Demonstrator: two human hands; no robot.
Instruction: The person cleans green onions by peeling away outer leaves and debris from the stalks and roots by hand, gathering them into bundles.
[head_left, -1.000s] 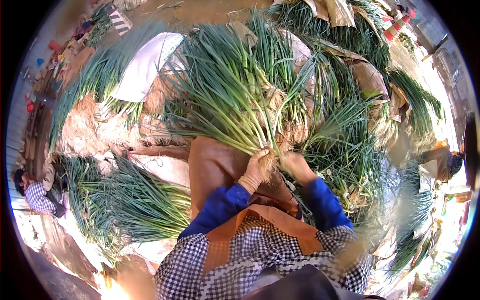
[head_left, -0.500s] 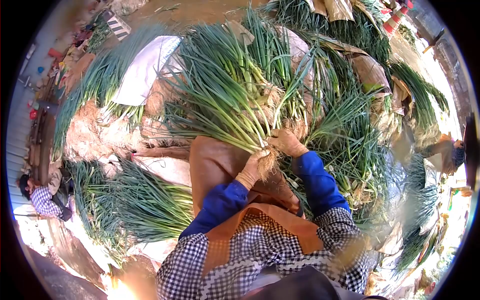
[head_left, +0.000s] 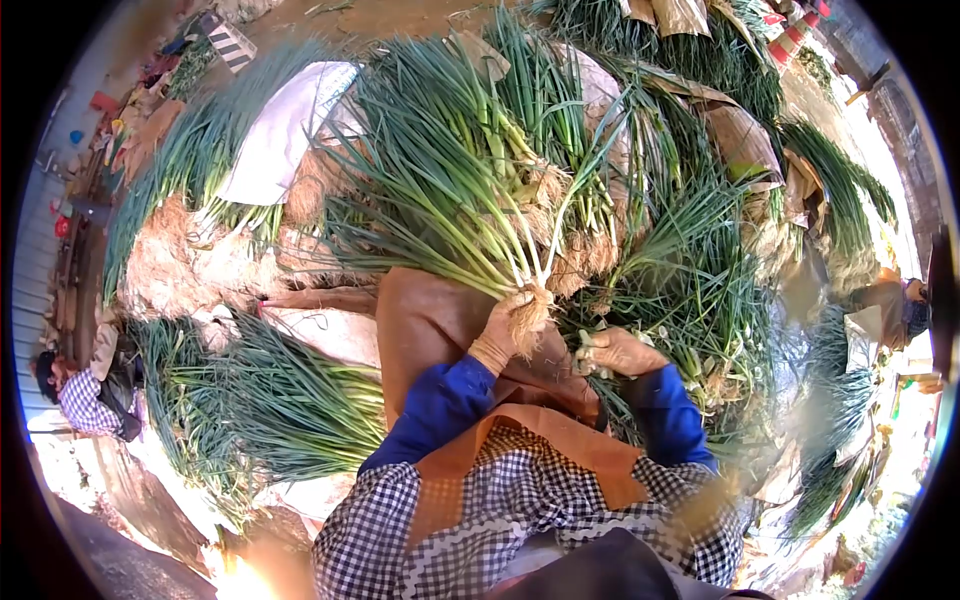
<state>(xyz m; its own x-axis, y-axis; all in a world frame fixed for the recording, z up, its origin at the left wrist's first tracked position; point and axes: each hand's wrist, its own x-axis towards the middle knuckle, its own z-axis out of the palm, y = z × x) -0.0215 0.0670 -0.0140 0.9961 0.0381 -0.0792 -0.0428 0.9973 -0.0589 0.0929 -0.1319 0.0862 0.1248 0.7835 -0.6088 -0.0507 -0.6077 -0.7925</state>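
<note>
My left hand (head_left: 499, 328) is closed round the white root end of a bunch of green onions (head_left: 465, 245). Their pale roots (head_left: 533, 318) hang over my fingers, and the long leaves fan out up and to the left. To the right of the roots, apart from the bunch, is my right hand (head_left: 628, 353). Its fingers are pinched on pale, stringy scraps (head_left: 590, 352), which look like stripped onion skins or leaves. A brown apron (head_left: 430, 320) covers my lap below the bunch.
More green onions lie in heaps at the left (head_left: 300, 400), beyond the bunch and to the right (head_left: 700, 270). A white sack (head_left: 290, 130) covers some at upper left. Another person (head_left: 90, 400) sits at far left. A striped cone (head_left: 790, 42) stands at upper right.
My right hand has left the root end and moved down and right with pale scraps in its fingers. My left hand keeps hold of the bunch, nearly in place.
</note>
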